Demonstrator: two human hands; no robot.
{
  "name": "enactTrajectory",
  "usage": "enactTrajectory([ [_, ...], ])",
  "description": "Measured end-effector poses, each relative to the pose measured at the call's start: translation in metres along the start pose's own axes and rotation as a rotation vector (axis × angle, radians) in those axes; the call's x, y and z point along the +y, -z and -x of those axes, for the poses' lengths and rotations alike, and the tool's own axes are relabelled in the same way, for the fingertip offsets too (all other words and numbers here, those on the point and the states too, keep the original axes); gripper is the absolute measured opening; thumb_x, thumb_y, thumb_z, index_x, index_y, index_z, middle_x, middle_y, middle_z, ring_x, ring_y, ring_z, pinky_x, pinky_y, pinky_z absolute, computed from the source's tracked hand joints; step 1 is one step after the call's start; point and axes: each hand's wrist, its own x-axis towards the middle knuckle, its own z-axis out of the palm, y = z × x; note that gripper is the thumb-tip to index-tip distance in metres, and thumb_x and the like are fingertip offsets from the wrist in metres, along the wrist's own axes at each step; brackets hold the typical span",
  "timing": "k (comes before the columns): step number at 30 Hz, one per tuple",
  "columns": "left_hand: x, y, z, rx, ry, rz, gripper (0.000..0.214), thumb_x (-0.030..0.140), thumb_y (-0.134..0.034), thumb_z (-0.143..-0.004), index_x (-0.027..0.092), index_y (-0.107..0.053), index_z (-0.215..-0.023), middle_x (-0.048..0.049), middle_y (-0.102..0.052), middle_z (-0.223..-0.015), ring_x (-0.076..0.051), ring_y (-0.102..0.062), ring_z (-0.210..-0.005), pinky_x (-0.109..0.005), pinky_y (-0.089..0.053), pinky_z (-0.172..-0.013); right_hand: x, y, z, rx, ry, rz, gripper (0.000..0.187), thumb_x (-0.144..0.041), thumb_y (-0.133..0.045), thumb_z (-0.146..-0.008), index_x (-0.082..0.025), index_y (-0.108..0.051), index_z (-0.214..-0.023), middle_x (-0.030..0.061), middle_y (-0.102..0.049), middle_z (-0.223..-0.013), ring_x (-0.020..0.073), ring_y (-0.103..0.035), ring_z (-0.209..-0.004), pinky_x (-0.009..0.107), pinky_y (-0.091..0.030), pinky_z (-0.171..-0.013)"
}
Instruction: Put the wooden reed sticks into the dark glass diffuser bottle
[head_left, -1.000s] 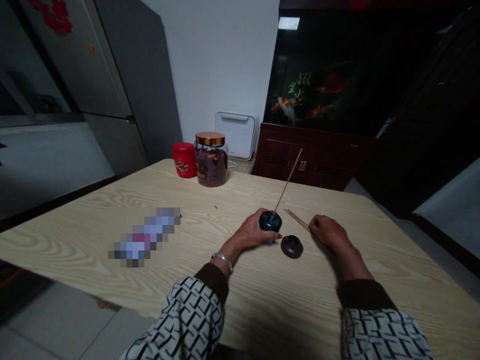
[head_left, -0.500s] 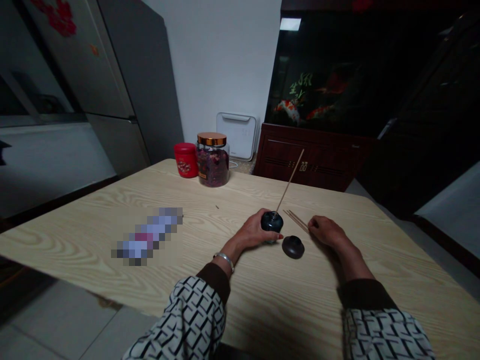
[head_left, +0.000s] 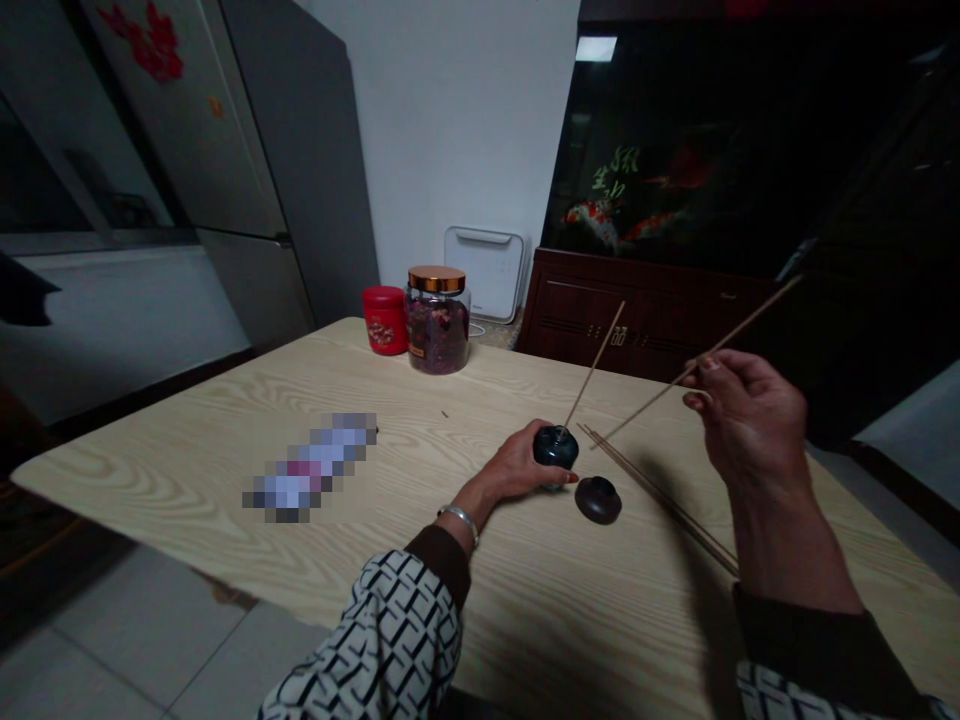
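Observation:
My left hand is wrapped round a small dark glazed bottle that stands on the table. One thin brown stick leans up out of the bottle's mouth, tilted to the right. A dark round lid lies just in front of the bottle. Raised above the table, my right hand pinches another thin reed-like stick between thumb and fingers, its lower end pointing toward the bottle. Several loose sticks lie on the tabletop beneath that hand.
A red canister and a clear jar with a copper lid and dried purple contents stand at the table's back edge. A blurred, pixelated packet lies to the left on the wooden table. Behind are a white appliance and an aquarium.
My right hand has risen from the sticks on the table with one stick in its fingers. The left hand keeps its hold on the bottle. The whole view has shifted slightly.

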Motion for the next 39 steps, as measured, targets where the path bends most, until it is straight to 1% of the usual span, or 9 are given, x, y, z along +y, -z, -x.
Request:
enactTrajectory([
  [4, -0.002, 0.000, 0.000, 0.008, -0.011, 0.004, 0.075, 0.043, -0.090, -0.056, 0.018, -0.059, -0.119, -0.0078, -0.067, -0.104, -0.022, -0.062, -0.095, -0.033, -0.050, -0.082, -0.013, -0.029, 0.013, 0.020, 0.047, -0.196, 0.020, -0.027, -0.082, -0.070, -0.018, -0.067, -0.081, 0.0008, -0.068, -0.077, 0.0102, -0.063, -0.065, 0.017, -0.047, -0.047],
  [12, 0.002, 0.000, 0.001, 0.018, -0.006, -0.004, 0.073, 0.042, -0.090, -0.056, 0.018, -0.059, -0.117, -0.0071, -0.067, -0.102, -0.021, -0.061, -0.093, -0.032, -0.050, -0.080, 0.001, -0.034, 0.015, -0.014, 0.071, -0.122, 0.019, -0.027, -0.081, -0.073, -0.018, -0.067, -0.083, 0.0002, -0.069, -0.077, 0.0100, -0.063, -0.065, 0.017, -0.048, -0.048],
  [19, 0.005, 0.000, 0.001, 0.027, 0.001, -0.035, 0.074, 0.042, -0.090, -0.056, 0.019, -0.059, -0.119, -0.0051, -0.067, -0.102, -0.020, -0.060, -0.092, -0.032, -0.048, -0.081, 0.021, -0.048, 0.031, -0.177, -0.022, -0.012, 0.022, -0.032, -0.078, -0.076, -0.019, -0.064, -0.085, -0.0008, -0.065, -0.076, 0.0114, -0.062, -0.068, 0.020, -0.051, -0.052],
  [23, 0.006, 0.000, 0.001, 0.040, -0.020, -0.050, 0.071, 0.042, -0.090, -0.057, 0.017, -0.060, -0.116, -0.0057, -0.067, -0.101, -0.020, -0.060, -0.092, -0.032, -0.048, -0.081, 0.030, -0.052, 0.038, -0.383, -0.158, 0.095, 0.027, -0.039, -0.076, -0.076, -0.019, -0.062, -0.086, 0.0002, -0.065, -0.078, 0.0141, -0.064, -0.070, 0.024, -0.053, -0.055],
  [26, 0.006, -0.001, 0.002, 0.046, -0.021, -0.049, 0.069, 0.041, -0.089, -0.058, 0.017, -0.060, -0.116, -0.0060, -0.067, -0.103, -0.020, -0.060, -0.093, -0.032, -0.048, -0.081, 0.038, -0.038, 0.027, -0.533, -0.277, 0.213, 0.032, -0.046, -0.071, -0.078, -0.019, -0.061, -0.090, 0.0030, -0.067, -0.084, 0.0165, -0.066, -0.071, 0.027, -0.053, -0.057],
  [28, 0.005, -0.001, 0.001, 0.043, -0.010, -0.045, 0.070, 0.041, -0.089, -0.058, 0.018, -0.059, -0.118, -0.0059, -0.067, -0.103, -0.020, -0.061, -0.092, -0.033, -0.049, -0.081, 0.049, -0.017, 0.013, -0.545, -0.269, 0.378, 0.029, -0.046, -0.064, -0.082, -0.019, -0.061, -0.093, 0.0047, -0.068, -0.087, 0.0169, -0.065, -0.071, 0.028, -0.052, -0.059],
  [31, 0.003, -0.002, 0.001, 0.043, -0.013, -0.043, 0.073, 0.042, -0.089, -0.057, 0.018, -0.059, -0.119, -0.0065, -0.067, -0.103, -0.021, -0.061, -0.092, -0.034, -0.049, -0.081, 0.074, 0.021, -0.004, -0.647, -0.173, 0.915, 0.017, -0.035, -0.060, -0.082, -0.019, -0.065, -0.081, 0.0062, -0.069, -0.081, 0.0172, -0.063, -0.070, 0.028, -0.046, -0.060],
  [34, 0.002, -0.001, 0.000, 0.054, -0.017, -0.061, 0.073, 0.042, -0.089, -0.057, 0.017, -0.059, -0.119, -0.0076, -0.067, -0.104, -0.022, -0.061, -0.094, -0.034, -0.049, -0.081, 0.097, 0.049, -0.005, -0.805, -0.206, 1.327, 0.011, -0.031, -0.065, -0.076, -0.021, -0.069, -0.078, 0.0075, -0.071, -0.085, 0.0199, -0.063, -0.078, 0.029, -0.043, -0.065],
  [39, 0.003, 0.000, 0.000, 0.043, -0.016, -0.072, 0.071, 0.040, -0.088, -0.058, 0.017, -0.059, -0.119, -0.0072, -0.067, -0.104, -0.022, -0.061, -0.093, -0.034, -0.049, -0.081, 0.111, 0.055, 0.005, -0.910, -0.299, 1.418, 0.014, -0.029, -0.066, -0.075, -0.021, -0.070, -0.086, 0.0084, -0.072, -0.097, 0.0215, -0.064, -0.085, 0.029, -0.042, -0.068],
])
